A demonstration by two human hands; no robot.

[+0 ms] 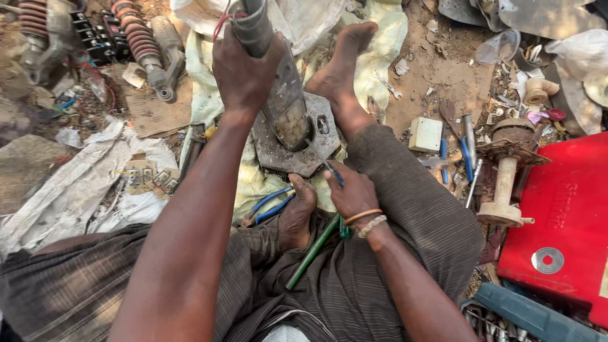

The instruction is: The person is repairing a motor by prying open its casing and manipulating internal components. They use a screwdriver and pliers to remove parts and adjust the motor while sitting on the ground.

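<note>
The person is sitting on the dirt ground (449,76) among scrap, legs in striped dark trousers stretching forward over a pale yellow-green cloth (380,44) that is lying spread under the work. To the right a red metal casing (563,215) is lying flat, and beside it a rusty spindle part (506,171) is standing upright. At upper left two coil shock absorbers (142,44) are lying on the ground. In the middle, a flat, rusted metal plate (278,155) is resting on the cloth, with one bare foot (339,69) pressing against its far right edge and the other foot (296,218) touching its near edge. The left hand (244,69) is closing its grip firmly around a grey metal bar-like piece (278,95), holding it tilted with its lower end standing on the plate. The right hand (351,193) is pinching a blue-handled tool (334,174) at the plate's near edge. A green rod (313,253) is lying across the lap, and blue-handled pliers (269,206) are lying just beside the nearer foot.
</note>
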